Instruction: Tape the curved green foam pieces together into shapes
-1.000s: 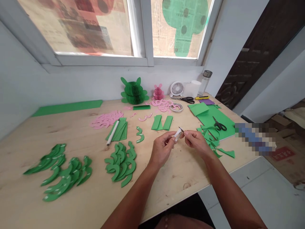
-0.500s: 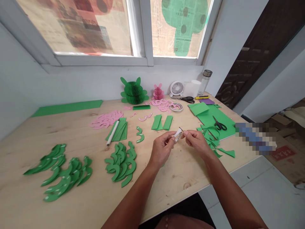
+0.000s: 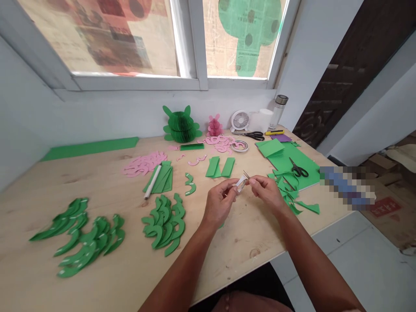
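Note:
Between thumb and fingers, my left hand (image 3: pixel 221 201) pinches a small white piece (image 3: pixel 241 183) with a brownish mark, above the wooden table. My right hand (image 3: pixel 265 190) is closed beside it, holding thin dark sticks (image 3: pixel 246 175), perhaps tweezers, whose ends point up and left. Both hands are close together. Left of them lie a small green wavy strip (image 3: pixel 190 184) and a pile of green scalloped pieces (image 3: pixel 165 223). Folded green cards (image 3: pixel 212 167) lie just beyond my left hand.
Black scissors (image 3: pixel 298 168) rest on green sheets (image 3: pixel 305 162) at the right, near green scraps (image 3: pixel 287 190). Pink cutouts (image 3: pixel 146 164), a tape roll (image 3: pixel 239 146), a white fan (image 3: pixel 240 120), a glass bottle (image 3: pixel 278 113) and a green paper figure (image 3: pixel 182 126) stand or lie farther back.
The thin dark sticks now show two separate ends above the white piece, where they looked like one before. The white piece has tilted slightly; both hands have hardly moved.

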A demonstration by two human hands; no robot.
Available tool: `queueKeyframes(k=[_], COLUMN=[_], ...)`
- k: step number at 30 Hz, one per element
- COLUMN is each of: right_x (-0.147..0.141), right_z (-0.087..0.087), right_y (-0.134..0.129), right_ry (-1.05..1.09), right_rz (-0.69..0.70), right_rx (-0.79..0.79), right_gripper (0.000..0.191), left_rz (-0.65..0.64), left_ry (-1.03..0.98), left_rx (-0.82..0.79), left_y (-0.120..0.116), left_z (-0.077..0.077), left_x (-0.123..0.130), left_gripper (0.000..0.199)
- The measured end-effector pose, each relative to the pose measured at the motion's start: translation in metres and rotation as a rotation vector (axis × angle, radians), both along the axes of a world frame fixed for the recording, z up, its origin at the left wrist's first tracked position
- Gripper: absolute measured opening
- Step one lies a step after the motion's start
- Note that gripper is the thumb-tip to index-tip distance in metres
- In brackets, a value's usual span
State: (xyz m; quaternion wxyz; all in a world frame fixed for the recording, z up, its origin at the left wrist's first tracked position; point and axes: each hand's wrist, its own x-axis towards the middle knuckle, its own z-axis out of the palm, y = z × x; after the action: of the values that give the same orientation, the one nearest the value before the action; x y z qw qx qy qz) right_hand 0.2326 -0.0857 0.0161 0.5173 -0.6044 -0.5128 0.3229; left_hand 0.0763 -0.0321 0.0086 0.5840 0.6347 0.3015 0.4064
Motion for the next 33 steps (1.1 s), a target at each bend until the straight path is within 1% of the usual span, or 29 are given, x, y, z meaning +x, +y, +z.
queueKeyframes(k=[11,18,24,33], right_x=[-0.0076,-0.0046,-0.0028,-0.0051], right_z=[0.0092,0.0057,0.0032,0.0062], right_y=[-0.0024,-0.0024,-0.0021,-0.0029], right_ry=[-0.03,-0.04,-0.051,-0.07], right_rz=[0.01,0.045,0.037,0.005], right_rx=[0.016,0.007,-0.007,-0.005], right_gripper=[0.039,0.038,0.041,0.043], left_rz=[-0.023,-0.033,-0.03,-0.038], left_ry=[-0.012,-0.012,-0.01,0.002], left_rx=[-0.013,0.0,-0.009,-0.006], left_y=[0.0003,0.0003,-0.0001,0.0003], left_z=[-0.0004,-0.0021,-0.0016,-0.0008], left_x=[0.0013,0.0012,0.0012,0.0013], left_gripper=[0.026,0.024,0.024,0.025])
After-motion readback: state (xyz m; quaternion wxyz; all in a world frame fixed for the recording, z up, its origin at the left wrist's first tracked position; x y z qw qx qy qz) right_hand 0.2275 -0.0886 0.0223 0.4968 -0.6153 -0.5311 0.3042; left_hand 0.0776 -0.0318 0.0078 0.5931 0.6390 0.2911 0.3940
